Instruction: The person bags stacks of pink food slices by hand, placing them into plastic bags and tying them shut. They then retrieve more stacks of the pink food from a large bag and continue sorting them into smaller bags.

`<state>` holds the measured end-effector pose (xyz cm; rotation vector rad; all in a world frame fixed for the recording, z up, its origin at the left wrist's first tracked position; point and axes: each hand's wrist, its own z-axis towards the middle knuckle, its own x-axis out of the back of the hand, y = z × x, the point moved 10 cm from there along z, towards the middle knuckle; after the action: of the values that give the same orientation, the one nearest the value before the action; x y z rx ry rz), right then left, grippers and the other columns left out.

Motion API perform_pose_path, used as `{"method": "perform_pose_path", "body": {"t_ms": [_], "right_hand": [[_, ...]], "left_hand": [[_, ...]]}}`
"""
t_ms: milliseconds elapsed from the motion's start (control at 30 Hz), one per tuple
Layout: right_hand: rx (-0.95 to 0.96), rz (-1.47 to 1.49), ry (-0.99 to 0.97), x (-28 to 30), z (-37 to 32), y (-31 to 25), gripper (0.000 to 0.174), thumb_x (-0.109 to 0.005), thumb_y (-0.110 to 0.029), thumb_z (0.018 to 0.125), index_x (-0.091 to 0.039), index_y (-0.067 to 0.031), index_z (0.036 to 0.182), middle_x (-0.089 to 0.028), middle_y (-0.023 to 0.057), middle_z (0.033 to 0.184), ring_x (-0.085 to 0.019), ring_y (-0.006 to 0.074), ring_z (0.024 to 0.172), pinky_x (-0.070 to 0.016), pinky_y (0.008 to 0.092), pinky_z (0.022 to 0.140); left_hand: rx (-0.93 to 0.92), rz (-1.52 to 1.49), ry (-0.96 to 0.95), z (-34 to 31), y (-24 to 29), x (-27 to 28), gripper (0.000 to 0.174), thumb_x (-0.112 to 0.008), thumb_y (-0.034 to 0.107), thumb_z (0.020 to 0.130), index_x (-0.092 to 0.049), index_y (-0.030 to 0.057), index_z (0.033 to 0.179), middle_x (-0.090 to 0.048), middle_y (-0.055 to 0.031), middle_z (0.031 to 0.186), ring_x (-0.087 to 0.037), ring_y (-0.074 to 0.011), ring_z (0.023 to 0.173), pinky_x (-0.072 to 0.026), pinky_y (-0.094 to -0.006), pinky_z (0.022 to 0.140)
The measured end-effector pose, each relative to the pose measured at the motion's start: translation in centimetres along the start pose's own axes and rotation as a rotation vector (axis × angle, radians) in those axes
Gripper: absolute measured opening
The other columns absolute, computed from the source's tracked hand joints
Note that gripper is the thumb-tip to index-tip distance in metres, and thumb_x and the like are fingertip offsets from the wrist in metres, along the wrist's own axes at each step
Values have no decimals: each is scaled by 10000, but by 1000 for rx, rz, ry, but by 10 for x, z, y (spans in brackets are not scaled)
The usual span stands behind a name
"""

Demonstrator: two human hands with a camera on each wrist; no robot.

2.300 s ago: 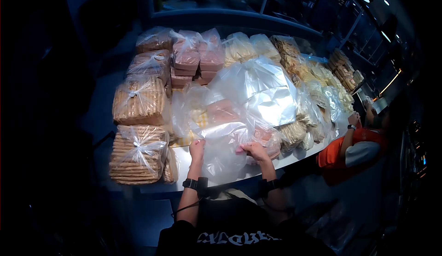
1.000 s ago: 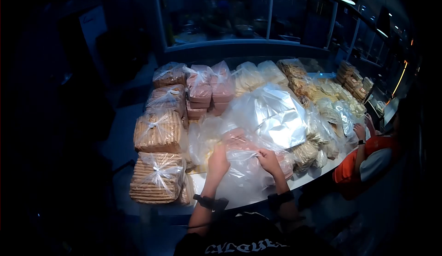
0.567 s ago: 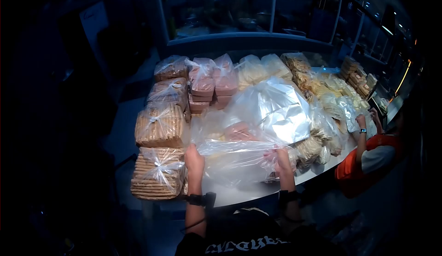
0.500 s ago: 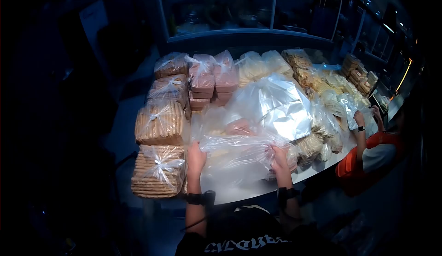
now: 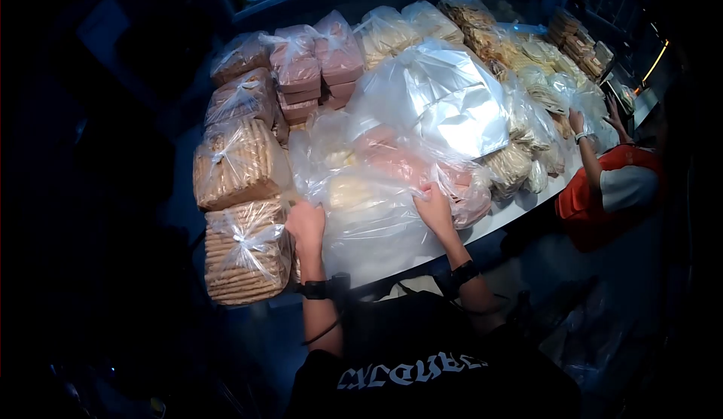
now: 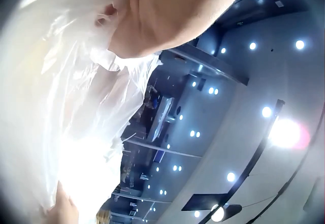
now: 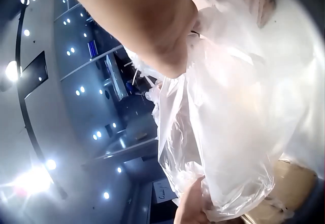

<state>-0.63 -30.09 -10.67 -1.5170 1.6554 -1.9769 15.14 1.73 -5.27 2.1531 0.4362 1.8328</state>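
A clear plastic bag (image 5: 376, 231) is stretched between the two hands over the front of the table. My left hand (image 5: 305, 227) grips its left edge, beside the tied bags of tan rolled sticks. On the right, my right hand (image 5: 434, 210) pinches the bag's rim in front of a bag of pink slabs (image 5: 463, 185). A pale yellowish stack (image 5: 354, 191) shows through or just behind the film. Both wrist views show the white translucent film (image 6: 66, 92) hanging from the fingers; the right wrist view shows the film (image 7: 228, 112) bunched near both hands.
Tied bags of tan sticks (image 5: 245, 249) stand along the left edge. Pink bagged blocks (image 5: 295, 61) sit behind. A large silvery plastic bag (image 5: 459, 106) fills the middle. Another person in an orange vest (image 5: 602, 201) works at the right end of the white table (image 5: 376, 267).
The hands came close together, then spread apart with the bag stretched between them. The pale stack now shows at its upper edge. The head view has tilted down.
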Motion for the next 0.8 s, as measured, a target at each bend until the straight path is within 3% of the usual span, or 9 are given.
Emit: {"method": "perform_pose_path", "body": {"t_ms": [67, 200, 333, 433, 533, 600, 667, 767, 800], "right_hand": [[71, 102, 42, 22, -7, -16, 435, -737, -295, 816, -587, -2, 1102, -664, 212, 1014, -641, 332, 977, -484, 384, 868], [216, 65, -265, 17, -37, -46, 520, -767, -289, 828, -547, -10, 1208, -627, 176, 1144, -605, 283, 1051, -462, 366, 917], [159, 209, -312, 33, -36, -18, 491, -740, -198, 865, -525, -1, 1260, -610, 127, 1128, -602, 199, 1040, -471, 301, 897], [-96, 640, -416, 29, -34, 16, 420, -699, -64, 867, -531, 5, 1245, -584, 72, 1025, -581, 102, 958, -470, 244, 846], [-19, 111, -22, 115, -11, -4, 380, -687, -29, 823, -567, 9, 1182, -625, 127, 939, -625, 222, 931, -503, 312, 790], [361, -163, 404, 180, -25, -95, 299, -671, -16, 825, -593, -6, 1115, -629, 126, 905, -632, 246, 907, -504, 316, 797], [653, 27, 429, 185, -42, -163, 216, -659, -4, 826, -613, -18, 1037, -635, 128, 875, -634, 276, 882, -503, 322, 812], [584, 457, -454, 61, -56, -211, 129, -658, 26, 814, -610, -12, 928, -630, 99, 786, -641, 281, 830, -510, 345, 816], [723, 290, -454, 23, -55, -212, 106, -653, -10, 826, -619, -15, 926, -646, 112, 805, -645, 302, 854, -514, 356, 806]], "left_hand": [[-99, -16, 143, 2, 11, 14, 468, -653, 199, 796, -567, -51, 1183, -671, -293, 991, -621, -467, 1001, -484, -493, 887], [-410, -68, 463, -24, 47, 37, 599, -662, 54, 797, -417, -76, 1328, -674, -285, 972, -646, -458, 941, -498, -498, 838], [-221, -213, 88, -20, 43, 4, 577, -567, -28, 824, -374, -63, 1367, -646, -322, 991, -627, -483, 927, -486, -509, 837], [-244, -335, 166, -23, 37, 7, 422, -505, -39, 838, -458, -48, 1256, -648, -327, 932, -626, -497, 886, -486, -506, 786], [-190, -328, 158, -19, 35, 50, 290, -489, -41, 850, -499, -42, 1140, -666, -287, 882, -664, -425, 844, -506, -451, 749], [-175, -408, 117, -15, 23, 74, 272, -488, -36, 858, -501, -40, 1130, -676, -261, 875, -685, -371, 819, -513, -417, 738], [-154, -463, -46, -24, 35, 76, 250, -468, -46, 867, -501, -28, 1115, -697, -200, 870, -689, -268, 790, -508, -353, 717], [-190, -617, -189, -27, 26, 45, 244, -446, -53, 875, -503, -18, 1110, -693, -160, 890, -676, -229, 801, -500, -333, 722], [-208, -631, -210, -24, 12, 28, 239, -455, -42, 879, -503, -16, 1112, -685, -163, 888, -673, -243, 813, -501, -348, 739]]}}
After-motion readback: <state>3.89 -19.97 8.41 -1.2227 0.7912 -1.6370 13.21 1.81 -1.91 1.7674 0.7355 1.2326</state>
